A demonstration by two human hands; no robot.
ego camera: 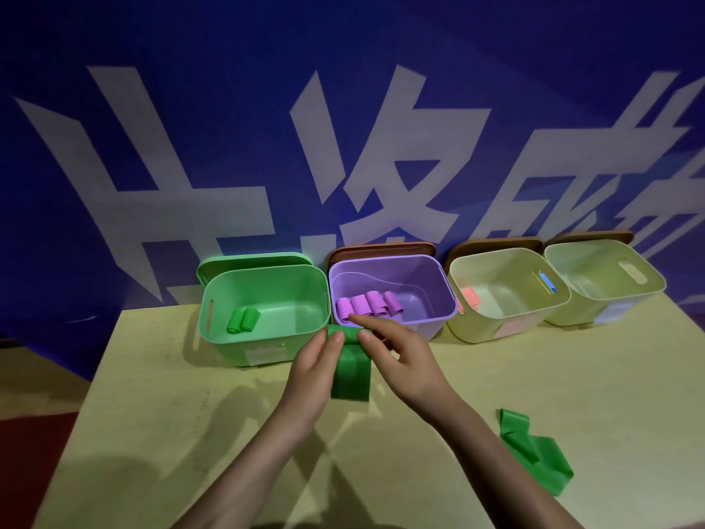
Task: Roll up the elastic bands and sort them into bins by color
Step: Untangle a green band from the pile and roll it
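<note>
Hands first: left hand (318, 360) and right hand (396, 351) both pinch the rolled end of a green band (351, 372) mid-table, its loose tail running back toward 6 o'clock. So the long axis goes 6 to 12, roll lying crosswise. I'd keep the edges even and the turns tight. Spare green band (534, 452) sits at 4 o'clock; green bin (263, 330) waits at 11.

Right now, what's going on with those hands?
Both hands, left and right, rolling green elastic band. Green plastic bin behind it. Nothing blocking.
</note>
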